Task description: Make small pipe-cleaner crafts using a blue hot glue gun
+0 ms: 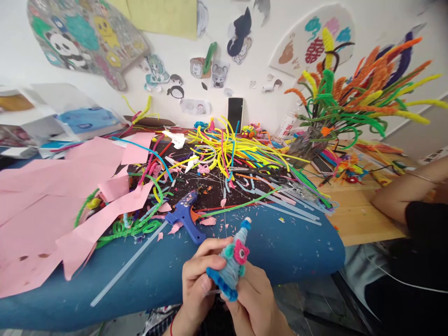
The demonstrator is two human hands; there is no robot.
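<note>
Near the front edge of the table, both my hands hold a small cone-shaped pipe-cleaner figure (230, 268). Its body is light blue, with a darker blue rim at the base, a blue tip and a pink piece with an eye on the front. My left hand (201, 275) has its thumb and fingers closed on the base's left side. My right hand (255, 298) grips it from below and the right, with some fingers hidden. Just beyond my left hand lies a blue glue gun (187, 217) with a long clear glue stick (129, 263) out of its back.
Pink paper sheets (38, 196) cover the left side. Yellow pipe cleaners (234, 149) lie heaped at the back, before an upright phone (235, 114). Loose glue sticks (290, 210) lie to the right. A vase (306, 144) of pipe-cleaner stems stands there. Another person's arm (402, 191) rests at far right.
</note>
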